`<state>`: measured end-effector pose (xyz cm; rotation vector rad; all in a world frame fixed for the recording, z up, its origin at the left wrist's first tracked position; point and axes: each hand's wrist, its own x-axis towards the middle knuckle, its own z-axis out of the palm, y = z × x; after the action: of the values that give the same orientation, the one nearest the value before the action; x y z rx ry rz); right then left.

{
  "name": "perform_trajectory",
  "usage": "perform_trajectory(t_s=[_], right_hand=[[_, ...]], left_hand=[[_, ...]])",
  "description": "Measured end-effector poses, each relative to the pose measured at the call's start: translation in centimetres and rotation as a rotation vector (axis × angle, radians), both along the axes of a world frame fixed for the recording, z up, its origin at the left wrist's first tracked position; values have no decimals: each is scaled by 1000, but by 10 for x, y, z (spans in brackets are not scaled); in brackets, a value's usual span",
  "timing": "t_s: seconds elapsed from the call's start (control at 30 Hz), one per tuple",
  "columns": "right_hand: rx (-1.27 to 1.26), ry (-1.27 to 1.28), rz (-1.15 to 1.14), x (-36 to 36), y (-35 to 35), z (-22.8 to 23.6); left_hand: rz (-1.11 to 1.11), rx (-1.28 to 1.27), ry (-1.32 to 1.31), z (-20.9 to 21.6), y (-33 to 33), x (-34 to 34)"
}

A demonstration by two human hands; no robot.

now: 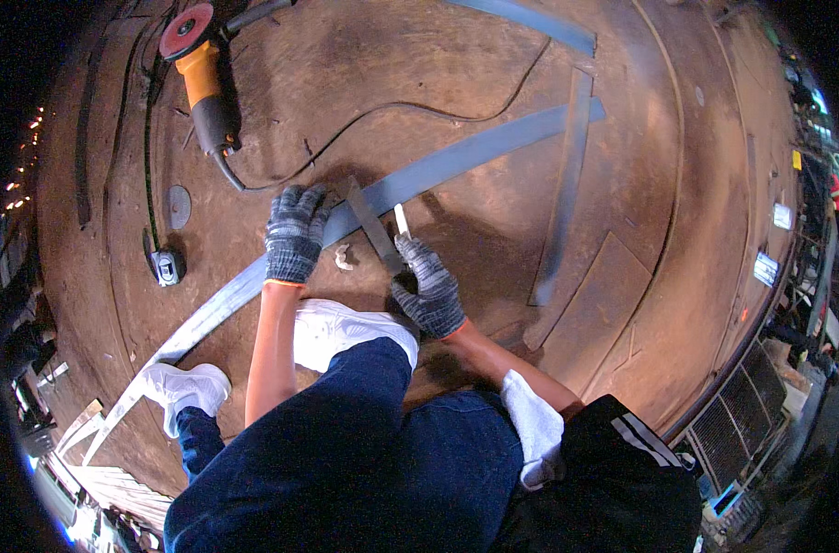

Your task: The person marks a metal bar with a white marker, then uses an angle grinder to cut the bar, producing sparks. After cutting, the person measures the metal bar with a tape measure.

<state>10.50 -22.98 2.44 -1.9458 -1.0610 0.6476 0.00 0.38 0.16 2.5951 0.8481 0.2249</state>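
Note:
A long flat steel strip (456,157) runs diagonally across a rusty metal floor. My left hand (294,232), in a grey knit glove, presses flat on the strip. My right hand (427,286), gloved too, grips a white marking stick (402,221) whose tip touches the strip. A dark metal square (371,226) lies across the strip between both hands. A small white lump (344,257) sits just below the strip. My white shoes (338,330) rest on the floor under my arms.
An orange angle grinder (203,74) with a red disc lies at the upper left, its black cable (392,115) looping across the floor. A tape measure (165,267) sits at the left. More steel strips (565,184) lie to the right and at the top (530,20).

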Motion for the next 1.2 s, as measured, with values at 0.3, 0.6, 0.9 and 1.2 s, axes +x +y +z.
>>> perform_trajectory(t_s=[0.3, 0.6, 0.9, 1.2], right_hand=[[2, -23, -17, -1, 1, 1], [-20, -4, 15, 2, -1, 0], [-33, -6, -9, 1, -2, 0], [-47, -24, -6, 1, 0, 1]], left_hand=[[36, -9, -25, 5, -4, 3], [-3, -18, -40, 2, 0, 4], [-4, -16, -33, 9, -3, 4], [-33, 57, -53, 4, -1, 1]])
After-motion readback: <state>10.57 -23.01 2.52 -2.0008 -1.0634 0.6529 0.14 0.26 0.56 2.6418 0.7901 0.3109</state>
